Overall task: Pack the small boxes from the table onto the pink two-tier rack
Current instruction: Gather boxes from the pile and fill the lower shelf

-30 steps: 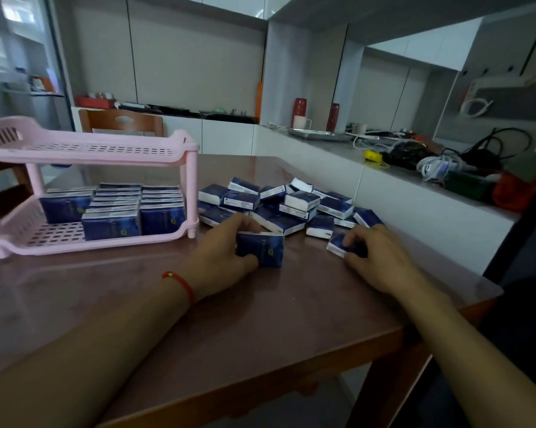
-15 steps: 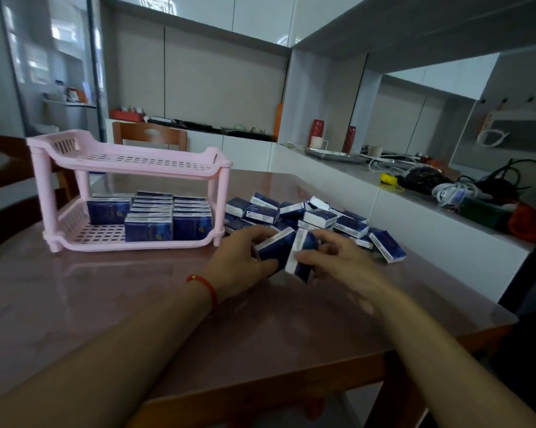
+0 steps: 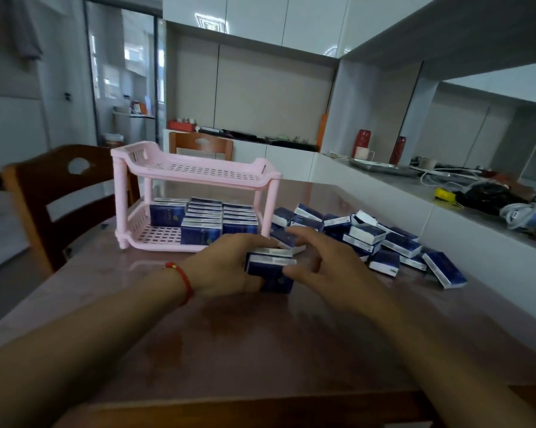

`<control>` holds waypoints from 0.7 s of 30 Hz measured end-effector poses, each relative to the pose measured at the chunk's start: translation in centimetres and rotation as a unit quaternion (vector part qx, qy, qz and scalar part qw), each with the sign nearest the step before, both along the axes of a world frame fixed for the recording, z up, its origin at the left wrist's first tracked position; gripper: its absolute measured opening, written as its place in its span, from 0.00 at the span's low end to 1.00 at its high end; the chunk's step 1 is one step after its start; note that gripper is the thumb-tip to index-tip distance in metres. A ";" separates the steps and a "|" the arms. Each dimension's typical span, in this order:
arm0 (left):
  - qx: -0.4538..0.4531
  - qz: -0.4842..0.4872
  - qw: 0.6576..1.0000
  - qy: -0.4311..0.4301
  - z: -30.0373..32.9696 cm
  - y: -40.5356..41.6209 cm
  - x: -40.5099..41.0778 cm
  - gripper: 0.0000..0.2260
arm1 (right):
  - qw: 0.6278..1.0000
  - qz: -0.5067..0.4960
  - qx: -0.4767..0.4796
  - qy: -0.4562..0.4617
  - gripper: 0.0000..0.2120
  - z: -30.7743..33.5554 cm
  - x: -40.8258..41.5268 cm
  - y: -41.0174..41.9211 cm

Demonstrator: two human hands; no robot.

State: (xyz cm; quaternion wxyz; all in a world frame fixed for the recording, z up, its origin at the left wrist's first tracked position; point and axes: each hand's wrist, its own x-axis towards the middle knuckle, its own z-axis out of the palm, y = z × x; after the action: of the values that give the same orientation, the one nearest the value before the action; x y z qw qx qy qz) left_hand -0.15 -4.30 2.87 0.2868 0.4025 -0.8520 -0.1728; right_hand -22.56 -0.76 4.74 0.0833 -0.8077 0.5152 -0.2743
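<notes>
Tabletop: the glossy reddish-brown tabletop (image 3: 217, 344) carries everything, with a brown wooden chair (image 3: 60, 196) at its far left edge.
Rack: the pink plastic two-tier rack (image 3: 195, 193) stands upright toward the far left; its top tier is bare, and its lower tier holds rows of small dark-blue boxes with white edges (image 3: 205, 219) standing packed together.
Loose pile: more of the same blue boxes (image 3: 371, 236) lie jumbled just right of the rack, some flat, some tilted.
Left hand (image 3: 229, 267): wearing a red cord bracelet (image 3: 181, 279) at the wrist, its fingers are clasped around a small stack of two blue boxes (image 3: 271, 268) in front of the rack.
Right hand (image 3: 331, 264): fingers spread loose, thumb touching the stack's right side, the other fingertips reaching over toward the pile.
</notes>
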 end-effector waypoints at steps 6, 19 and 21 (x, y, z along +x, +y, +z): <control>0.021 0.018 0.999 0.018 -1.4 1.2 3.3 0.29 | 0.996 0.077 0.022 0.048 0.27 -0.5 3.3 -1.7; -0.269 0.394 0.810 0.340 1.9 3.2 12.1 0.08 | 0.986 0.103 0.055 -0.122 0.19 2.3 9.4 -4.5; -0.203 0.478 0.775 0.361 1.5 2.1 13.1 0.14 | 0.986 0.107 0.053 -0.116 0.20 2.9 11.8 -5.4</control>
State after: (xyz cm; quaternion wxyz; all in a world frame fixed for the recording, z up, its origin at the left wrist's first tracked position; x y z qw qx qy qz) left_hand 12.96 -2.17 4.40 0.6942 0.5983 -0.3990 0.0308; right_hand -10.80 -6.14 7.61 0.2140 -0.8152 0.4264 -0.3284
